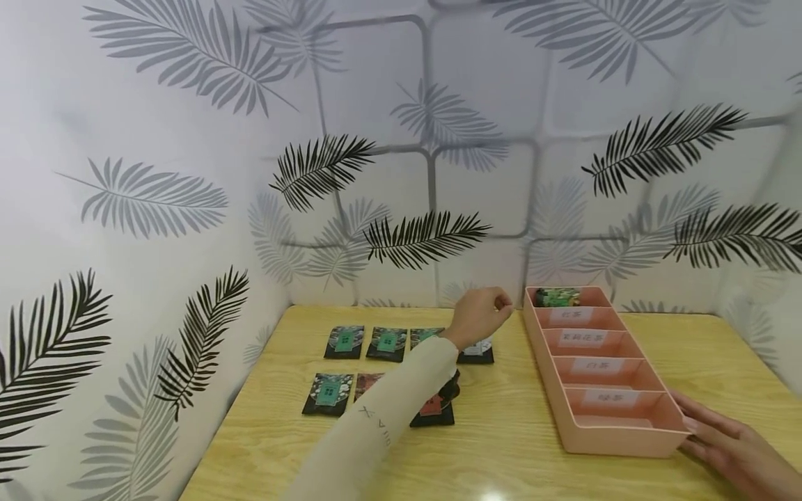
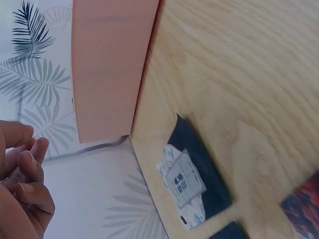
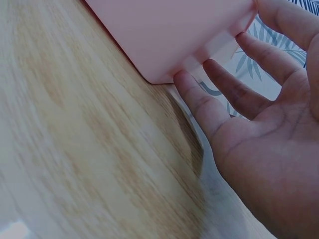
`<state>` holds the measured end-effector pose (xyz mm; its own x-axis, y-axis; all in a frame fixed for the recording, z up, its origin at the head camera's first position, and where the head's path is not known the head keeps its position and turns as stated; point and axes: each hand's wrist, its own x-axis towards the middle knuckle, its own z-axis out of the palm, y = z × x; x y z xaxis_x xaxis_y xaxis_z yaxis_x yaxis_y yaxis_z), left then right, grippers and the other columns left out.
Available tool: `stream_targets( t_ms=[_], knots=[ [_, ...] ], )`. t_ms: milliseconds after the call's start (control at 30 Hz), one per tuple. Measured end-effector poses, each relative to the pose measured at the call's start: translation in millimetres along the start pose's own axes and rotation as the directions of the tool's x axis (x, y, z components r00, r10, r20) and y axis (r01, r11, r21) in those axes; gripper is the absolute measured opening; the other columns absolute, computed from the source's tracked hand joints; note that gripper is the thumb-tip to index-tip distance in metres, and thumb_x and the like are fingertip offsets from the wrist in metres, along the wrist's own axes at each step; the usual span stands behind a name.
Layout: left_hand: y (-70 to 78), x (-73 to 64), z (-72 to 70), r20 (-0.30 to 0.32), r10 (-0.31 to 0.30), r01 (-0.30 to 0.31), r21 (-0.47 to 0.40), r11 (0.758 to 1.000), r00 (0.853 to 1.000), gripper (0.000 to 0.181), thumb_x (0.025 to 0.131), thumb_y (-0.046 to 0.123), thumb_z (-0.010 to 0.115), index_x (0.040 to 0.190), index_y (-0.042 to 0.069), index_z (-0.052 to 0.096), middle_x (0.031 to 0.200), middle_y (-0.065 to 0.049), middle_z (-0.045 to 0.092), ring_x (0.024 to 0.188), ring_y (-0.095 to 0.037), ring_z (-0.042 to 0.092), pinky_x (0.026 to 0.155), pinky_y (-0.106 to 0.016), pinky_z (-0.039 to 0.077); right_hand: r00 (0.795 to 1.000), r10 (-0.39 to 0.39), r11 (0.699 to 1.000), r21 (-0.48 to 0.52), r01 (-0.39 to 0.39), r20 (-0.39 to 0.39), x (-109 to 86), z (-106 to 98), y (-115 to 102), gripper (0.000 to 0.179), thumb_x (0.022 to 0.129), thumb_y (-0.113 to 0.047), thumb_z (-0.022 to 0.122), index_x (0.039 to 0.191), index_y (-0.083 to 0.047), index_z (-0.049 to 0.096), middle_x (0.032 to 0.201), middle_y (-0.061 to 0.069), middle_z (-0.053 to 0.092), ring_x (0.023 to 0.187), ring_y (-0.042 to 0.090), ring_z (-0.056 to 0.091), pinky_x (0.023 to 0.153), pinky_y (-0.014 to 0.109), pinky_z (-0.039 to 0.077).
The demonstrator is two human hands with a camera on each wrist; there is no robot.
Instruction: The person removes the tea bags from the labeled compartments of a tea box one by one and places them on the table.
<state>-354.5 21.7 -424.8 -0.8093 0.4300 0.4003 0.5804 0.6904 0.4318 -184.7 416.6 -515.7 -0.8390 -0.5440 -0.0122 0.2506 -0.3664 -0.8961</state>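
Note:
My left hand (image 1: 479, 316) hovers above the far row of packets, just left of the pink box (image 1: 620, 442); its fingers are loosely curled around nothing. Below it lies a dark packet with a white label (image 2: 187, 181). At the box's near right corner, my right hand (image 1: 736, 445) rests its extended fingertips against the wall; the right wrist view shows the fingers (image 3: 199, 102) spread along the lower edge. Dividers split the box into several compartments with white labels (image 1: 601, 365). A green packet (image 1: 557, 298) lies in the farthest compartment.
Small dark packets lie in two rows left of the box, some with green labels (image 1: 344, 339), others with red labels (image 1: 432, 407). My left sleeve (image 1: 382, 417) hides part of both rows. A leaf-patterned wall covering (image 1: 401, 195) stands behind the wooden table (image 1: 501, 445).

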Motion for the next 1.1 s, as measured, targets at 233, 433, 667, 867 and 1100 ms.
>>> stream_targets(
  t_ms=[233, 433, 667, 867, 1100],
  knots=[
    [10.5, 18.3, 13.1, -0.002, 0.025, -0.025, -0.009, 1.0, 1.0, 0.009, 0.093, 0.028, 0.063, 0.092, 0.021, 0.069, 0.081, 0.014, 0.064, 0.064, 0.005, 0.053, 0.056, -0.013, 0.042, 1.0, 0.009, 1.0, 0.008, -0.009, -0.007, 1.5, 4, 2, 0.048, 0.106, -0.007, 0.022, 0.134, -0.028, 0.055, 0.132, -0.023, 0.051, 0.118, 0.004, 0.053, 0.095, 0.031, 0.045],
    [18.7, 30.1, 24.5, -0.001, -0.007, 0.007, 0.012, 1.0, 1.0, 0.009, 0.093, 0.029, 0.063, 0.091, 0.022, 0.07, 0.081, 0.014, 0.065, 0.068, 0.004, 0.055, 0.058, -0.014, 0.042, 0.995, 0.037, 0.997, -0.068, -0.043, -0.096, -0.4, 7, 1, 0.042, 0.107, -0.013, 0.028, 0.14, -0.03, 0.045, 0.129, -0.027, 0.051, 0.117, 0.0, 0.052, 0.093, 0.03, 0.046],
    [26.3, 42.5, 38.7, 0.007, -0.024, 0.024, 0.0, 1.0, 1.0, 0.009, 0.094, 0.029, 0.061, 0.088, 0.024, 0.066, 0.075, 0.016, 0.06, 0.062, 0.003, 0.052, 0.055, -0.017, 0.042, 0.99, 0.07, 0.996, -0.053, -0.077, -0.119, -3.9, 5, -3, 0.041, 0.107, -0.015, 0.028, 0.14, -0.032, 0.045, 0.129, -0.027, 0.051, 0.117, 0.001, 0.052, 0.095, 0.032, 0.045],
    [29.9, 50.5, 46.3, 0.025, -0.041, 0.041, 0.008, 0.999, 0.999, 0.011, 0.095, 0.025, 0.057, 0.088, 0.024, 0.066, 0.076, 0.015, 0.06, 0.061, 0.001, 0.052, 0.056, -0.019, 0.042, 0.996, 0.057, 0.998, -0.025, -0.059, -0.073, -4.4, 4, -3, 0.043, 0.107, -0.013, 0.025, 0.141, -0.031, 0.045, 0.131, -0.025, 0.05, 0.12, 0.002, 0.051, 0.096, 0.032, 0.044],
    [32.2, 59.7, 59.8, 0.025, -0.083, 0.082, 0.021, 0.996, 0.996, 0.012, 0.095, 0.025, 0.059, 0.085, 0.024, 0.066, 0.075, 0.014, 0.061, 0.063, 0.0, 0.052, 0.057, -0.02, 0.043, 0.996, 0.084, 0.996, 0.027, -0.083, -0.037, -3.6, 3, -6, 0.046, 0.107, -0.011, 0.023, 0.131, -0.032, 0.056, 0.131, -0.024, 0.051, 0.121, 0.004, 0.051, 0.098, 0.032, 0.043]
  ],
)
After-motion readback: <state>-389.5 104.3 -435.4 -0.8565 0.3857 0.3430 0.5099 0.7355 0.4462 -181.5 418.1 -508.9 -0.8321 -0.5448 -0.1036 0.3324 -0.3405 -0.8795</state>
